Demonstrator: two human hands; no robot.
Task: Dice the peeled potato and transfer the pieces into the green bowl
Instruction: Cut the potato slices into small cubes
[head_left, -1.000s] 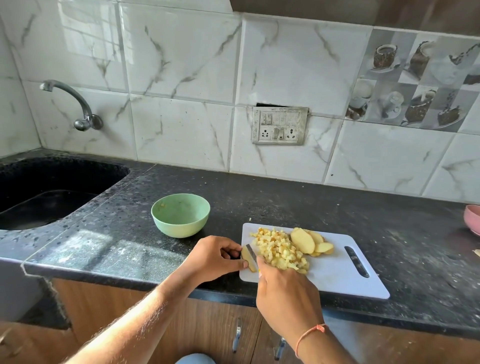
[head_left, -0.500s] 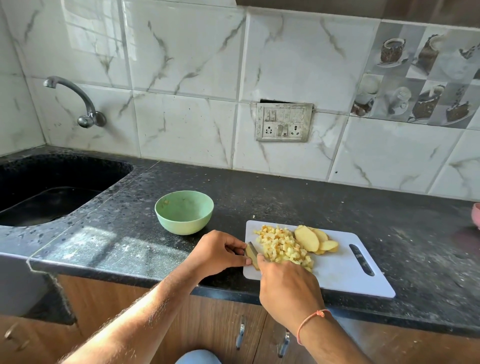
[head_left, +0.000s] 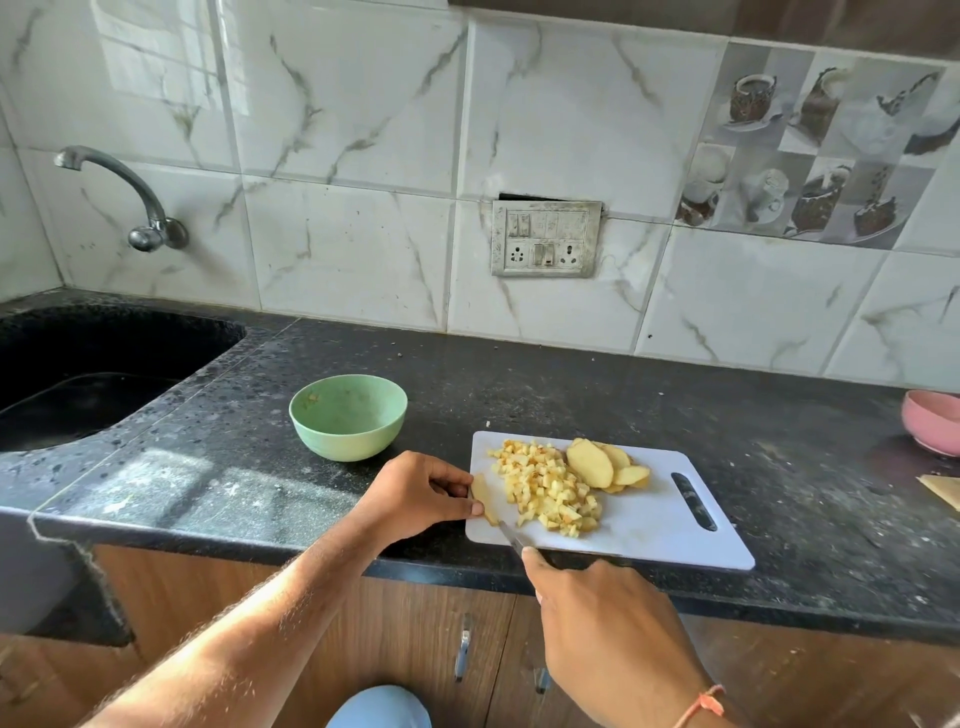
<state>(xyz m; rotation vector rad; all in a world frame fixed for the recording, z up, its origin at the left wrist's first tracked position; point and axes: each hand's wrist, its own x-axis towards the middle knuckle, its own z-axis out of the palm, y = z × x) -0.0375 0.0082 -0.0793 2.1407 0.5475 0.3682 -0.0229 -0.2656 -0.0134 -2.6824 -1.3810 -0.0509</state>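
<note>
While unlabelled — green bowl (head_left: 348, 415), board (head_left: 649, 530)

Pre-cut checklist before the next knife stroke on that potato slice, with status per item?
1. Left hand pinches the potato slice at the board's left edge: ok.
2. Right hand holds the knife, tip at the slice's near end: ok.
3. Left fingertips' clearance from the blade: cannot tell.
4. White cutting board lies flat on the counter, near edge close to the counter's front: ok.
5. Diced pile and uncut slices sit right of the cut: ok.
6. Green bowl stands left of the board, no dice in it: ok.
</note>
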